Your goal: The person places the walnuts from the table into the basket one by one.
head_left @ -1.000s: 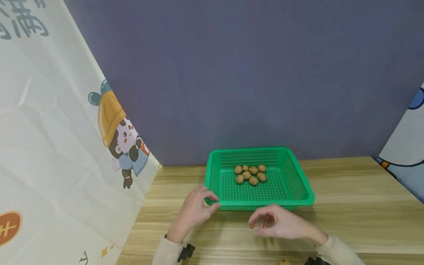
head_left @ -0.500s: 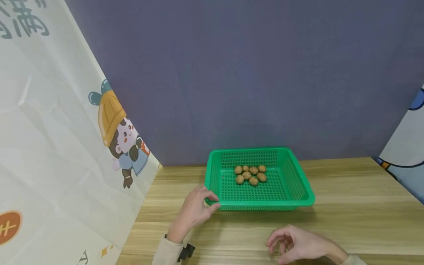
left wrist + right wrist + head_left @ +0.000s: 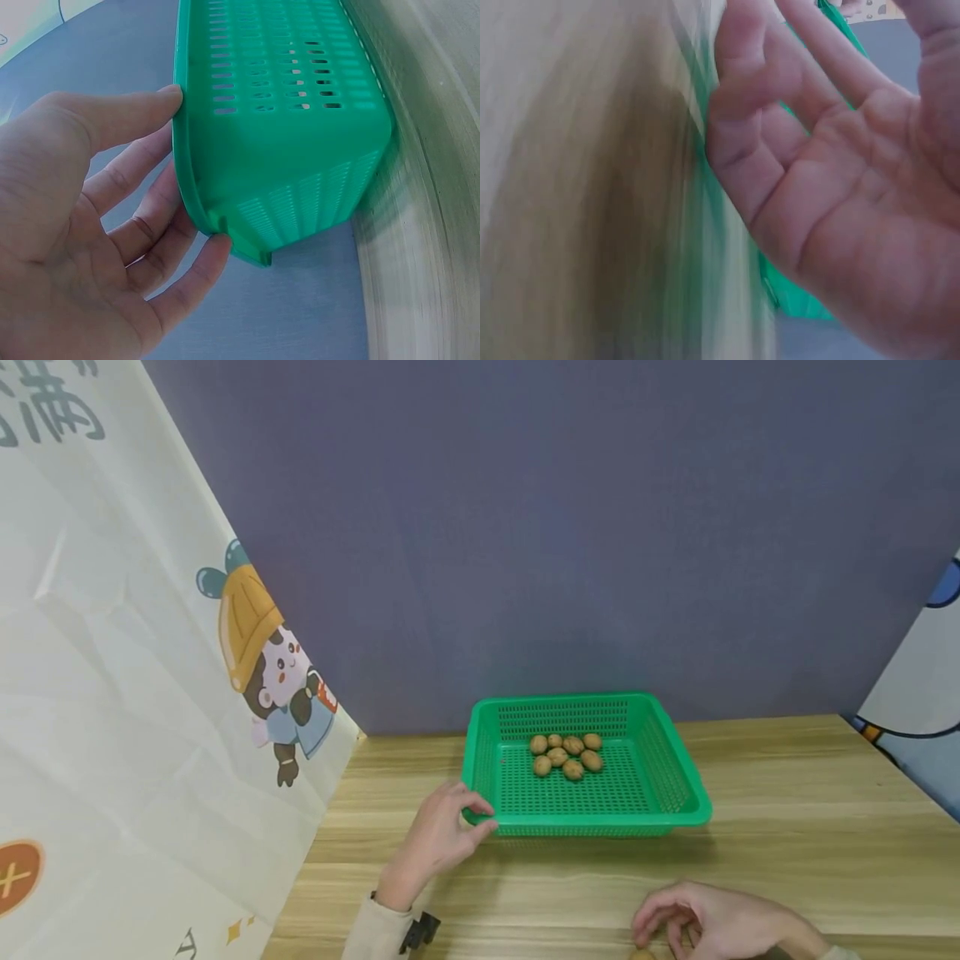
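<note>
A green plastic basket (image 3: 678,818) with slotted walls stands on the wooden table, several walnuts (image 3: 557,757) grouped on its floor. My left hand (image 3: 437,831) pinches the rim at the near left corner; in the left wrist view the thumb lies on one side of the basket's rim (image 3: 182,142) and the fingers on the other. Nearer the table's front, my right hand (image 3: 712,920) hovers low with loosely bent fingers. Just by its fingertips a round brown thing, seemingly a walnut (image 3: 642,955), is cut off by the lower frame edge. The right wrist view shows the palm (image 3: 855,202) holding nothing.
A dark blue-grey panel (image 3: 540,543) rises directly behind the basket. To the left a white printed sheet (image 3: 112,693) with a cartoon figure borders the wooden table (image 3: 795,827). Another printed sheet (image 3: 918,710) stands at the right.
My right hand has drawn back from the basket's front, moving right and toward the table's near edge, to beside the brown round thing. The left hand stays on the rim.
</note>
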`<state>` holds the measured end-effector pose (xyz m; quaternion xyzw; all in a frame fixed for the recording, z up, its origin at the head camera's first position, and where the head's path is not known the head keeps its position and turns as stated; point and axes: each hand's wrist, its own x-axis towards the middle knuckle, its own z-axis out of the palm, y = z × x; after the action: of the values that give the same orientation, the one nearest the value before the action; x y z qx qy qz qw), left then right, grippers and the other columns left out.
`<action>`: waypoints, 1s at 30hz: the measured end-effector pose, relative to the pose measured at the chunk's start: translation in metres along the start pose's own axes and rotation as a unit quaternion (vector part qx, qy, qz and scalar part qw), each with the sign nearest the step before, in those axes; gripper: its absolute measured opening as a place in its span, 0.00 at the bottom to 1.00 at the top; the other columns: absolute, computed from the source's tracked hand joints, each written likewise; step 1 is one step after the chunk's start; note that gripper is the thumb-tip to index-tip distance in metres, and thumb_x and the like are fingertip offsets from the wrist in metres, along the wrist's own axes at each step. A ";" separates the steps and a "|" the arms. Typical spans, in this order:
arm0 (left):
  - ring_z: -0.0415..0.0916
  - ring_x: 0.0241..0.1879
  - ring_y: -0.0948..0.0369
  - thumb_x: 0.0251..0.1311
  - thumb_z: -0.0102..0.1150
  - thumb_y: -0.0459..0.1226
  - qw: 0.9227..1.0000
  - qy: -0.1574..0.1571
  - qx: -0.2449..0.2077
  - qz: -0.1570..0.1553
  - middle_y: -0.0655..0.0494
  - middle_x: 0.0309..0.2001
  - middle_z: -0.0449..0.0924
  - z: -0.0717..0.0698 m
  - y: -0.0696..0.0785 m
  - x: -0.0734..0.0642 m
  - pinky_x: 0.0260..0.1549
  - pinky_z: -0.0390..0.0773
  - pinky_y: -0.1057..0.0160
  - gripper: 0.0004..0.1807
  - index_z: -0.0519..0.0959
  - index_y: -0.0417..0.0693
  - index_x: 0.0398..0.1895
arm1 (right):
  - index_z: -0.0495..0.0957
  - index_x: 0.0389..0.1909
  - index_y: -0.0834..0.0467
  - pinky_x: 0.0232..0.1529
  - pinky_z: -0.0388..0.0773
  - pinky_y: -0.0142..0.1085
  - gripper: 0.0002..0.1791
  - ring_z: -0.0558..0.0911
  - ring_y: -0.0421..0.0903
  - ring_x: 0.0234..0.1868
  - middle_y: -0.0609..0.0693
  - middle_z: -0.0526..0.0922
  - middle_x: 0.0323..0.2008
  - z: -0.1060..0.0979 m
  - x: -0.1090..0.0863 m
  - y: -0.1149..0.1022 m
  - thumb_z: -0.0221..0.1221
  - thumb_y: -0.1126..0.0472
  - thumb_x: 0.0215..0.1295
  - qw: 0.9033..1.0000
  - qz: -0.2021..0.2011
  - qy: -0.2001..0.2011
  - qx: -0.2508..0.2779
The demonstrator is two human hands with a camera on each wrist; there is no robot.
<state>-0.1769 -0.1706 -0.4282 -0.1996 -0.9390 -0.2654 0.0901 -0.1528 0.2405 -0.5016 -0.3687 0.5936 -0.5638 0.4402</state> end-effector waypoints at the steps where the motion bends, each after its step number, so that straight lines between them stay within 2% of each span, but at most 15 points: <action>1: 0.79 0.44 0.63 0.64 0.75 0.45 1.000 0.001 0.001 0.002 0.66 0.37 0.82 0.000 0.000 0.000 0.48 0.81 0.58 0.06 0.89 0.57 0.39 | 0.76 0.66 0.67 0.41 0.79 0.22 0.22 0.83 0.29 0.41 0.54 0.86 0.60 0.000 -0.001 0.000 0.60 0.70 0.74 1.000 0.005 -0.002 0.001; 7: 0.79 0.43 0.64 0.63 0.75 0.44 1.000 0.008 -0.001 0.007 0.66 0.37 0.83 0.000 0.000 -0.001 0.48 0.82 0.58 0.06 0.90 0.56 0.40 | 0.76 0.66 0.68 0.42 0.79 0.22 0.21 0.82 0.29 0.40 0.51 0.86 0.60 0.002 -0.001 0.002 0.60 0.69 0.75 1.000 0.005 -0.009 0.012; 13: 0.79 0.43 0.64 0.63 0.75 0.43 1.000 0.007 -0.006 0.006 0.67 0.37 0.83 0.000 -0.001 0.000 0.48 0.82 0.58 0.06 0.90 0.56 0.40 | 0.79 0.63 0.67 0.42 0.81 0.24 0.21 0.81 0.28 0.39 0.50 0.87 0.57 0.008 0.007 0.005 0.61 0.73 0.71 1.000 -0.021 0.009 -0.015; 19: 0.79 0.43 0.65 0.64 0.75 0.44 1.000 0.004 -0.011 0.001 0.68 0.37 0.82 0.000 -0.001 -0.001 0.48 0.81 0.59 0.06 0.90 0.56 0.41 | 0.83 0.59 0.64 0.40 0.82 0.24 0.17 0.81 0.27 0.37 0.45 0.89 0.51 0.012 0.008 0.007 0.63 0.69 0.72 0.999 -0.005 0.035 -0.023; 24: 0.78 0.43 0.65 0.64 0.75 0.44 1.000 0.003 -0.011 -0.001 0.68 0.37 0.82 0.000 0.000 -0.001 0.48 0.81 0.60 0.06 0.90 0.56 0.41 | 0.85 0.57 0.63 0.38 0.79 0.22 0.15 0.80 0.26 0.35 0.42 0.89 0.47 0.010 0.008 0.007 0.64 0.68 0.72 0.999 -0.001 0.035 -0.022; 27: 0.78 0.43 0.65 0.64 0.74 0.44 1.000 0.003 -0.011 -0.001 0.68 0.37 0.82 0.000 0.000 -0.001 0.47 0.81 0.60 0.07 0.90 0.55 0.41 | 0.85 0.57 0.64 0.34 0.77 0.20 0.15 0.79 0.26 0.33 0.55 0.90 0.40 0.007 0.007 0.008 0.63 0.71 0.71 0.999 -0.023 0.030 -0.025; 30: 0.78 0.43 0.65 0.64 0.74 0.44 1.000 0.002 -0.011 -0.002 0.67 0.37 0.82 0.000 0.000 0.000 0.47 0.81 0.60 0.07 0.90 0.54 0.41 | 0.84 0.58 0.65 0.30 0.74 0.19 0.17 0.77 0.26 0.31 0.72 0.85 0.37 0.004 0.007 0.007 0.62 0.74 0.70 0.998 -0.044 0.027 -0.024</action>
<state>-0.1763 -0.1706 -0.4282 -0.1981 -0.9363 -0.2758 0.0891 -0.1505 0.2333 -0.5096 -0.3897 0.6017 -0.5779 0.3900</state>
